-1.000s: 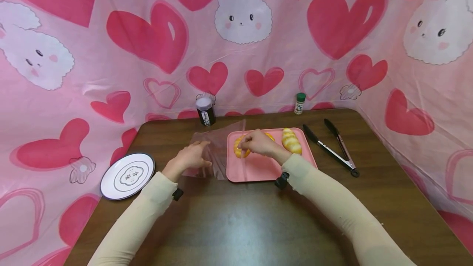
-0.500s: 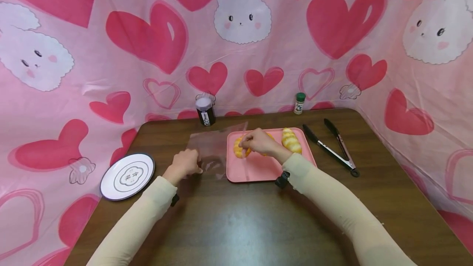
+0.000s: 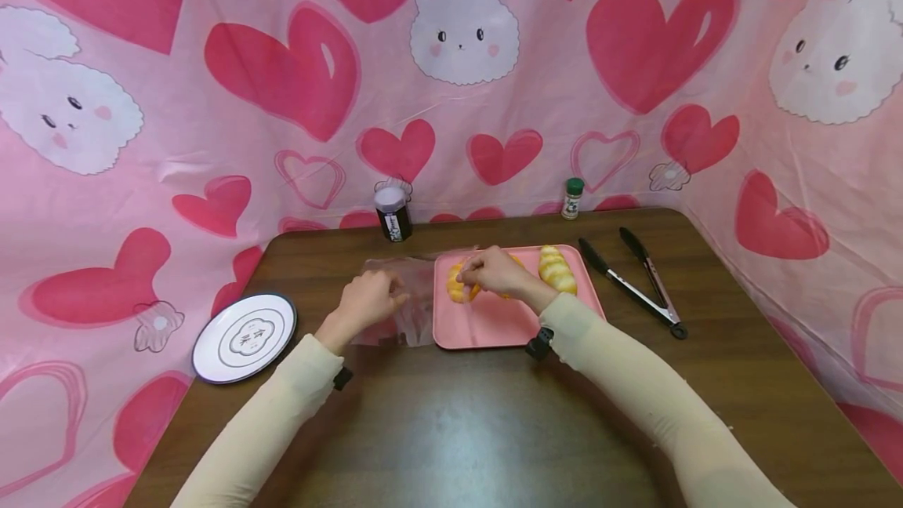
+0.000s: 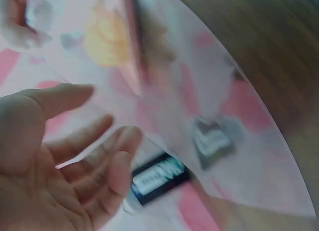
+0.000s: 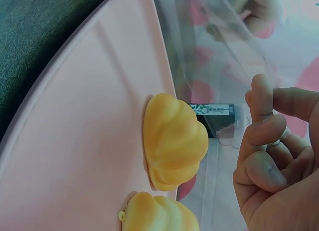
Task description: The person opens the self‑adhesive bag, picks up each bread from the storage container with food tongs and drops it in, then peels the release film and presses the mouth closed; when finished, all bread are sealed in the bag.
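A clear plastic bag stretches between my two hands, over the table and the left edge of the pink tray. My right hand pinches its edge between thumb and index finger, above a golden bread roll; the right wrist view shows this pinch beside the roll. At the bag's left part hovers my left hand. In the left wrist view its thumb stands apart from loosely bent fingers, with nothing visible between them. Partly behind my right hand lies another golden roll.
A striped long bread lies at the tray's right. Black-tipped tongs rest spread beyond it. A dark jar and a green-capped shaker stand at the back. A white plate sits at the left edge.
My left hand went down and left with curled fingers, then came back up and right with looser fingers. The bag's upper edge has dropped lower. My right hand stays in place.
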A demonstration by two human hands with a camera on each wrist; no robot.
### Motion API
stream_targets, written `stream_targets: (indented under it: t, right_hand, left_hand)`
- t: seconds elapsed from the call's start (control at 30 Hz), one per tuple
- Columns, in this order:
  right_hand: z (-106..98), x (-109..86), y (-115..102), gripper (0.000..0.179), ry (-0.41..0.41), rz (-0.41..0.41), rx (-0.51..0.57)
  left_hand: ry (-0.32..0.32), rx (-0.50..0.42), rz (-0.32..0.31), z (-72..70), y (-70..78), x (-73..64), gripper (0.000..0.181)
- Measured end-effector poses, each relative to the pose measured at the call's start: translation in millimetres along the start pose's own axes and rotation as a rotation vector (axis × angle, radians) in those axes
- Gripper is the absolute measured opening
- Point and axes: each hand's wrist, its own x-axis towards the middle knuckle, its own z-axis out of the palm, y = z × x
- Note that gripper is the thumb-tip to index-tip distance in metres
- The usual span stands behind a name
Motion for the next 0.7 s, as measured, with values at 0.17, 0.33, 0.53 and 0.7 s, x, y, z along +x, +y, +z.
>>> stream_targets:
  t: [0.17, 0.33, 0.53, 0.7]
  right_hand:
    - [0, 0.4, 0, 0.021, 0.007, -0.005, 0.001]
    - [1, -0.9, 0, 0.024, 0.005, -0.049, -0.002]
    - [1, -0.8, 0, 0.024, -0.002, -0.076, -0.017]
    - [2, 0.7, 2, 0.021, 0.010, -0.060, -0.027]
  left_hand:
    - [0.058, -0.122, 0.076, -1.4, 32.7, 3.1, 0.034]
    - [0.076, -0.201, 0.131, 7.7, 52.4, 7.0, 0.047]
    - [0.096, -0.199, 0.158, 17.1, 60.4, 11.0, 0.044]
    - [0.105, -0.218, 0.161, 15.6, 61.2, 13.0, 0.036]
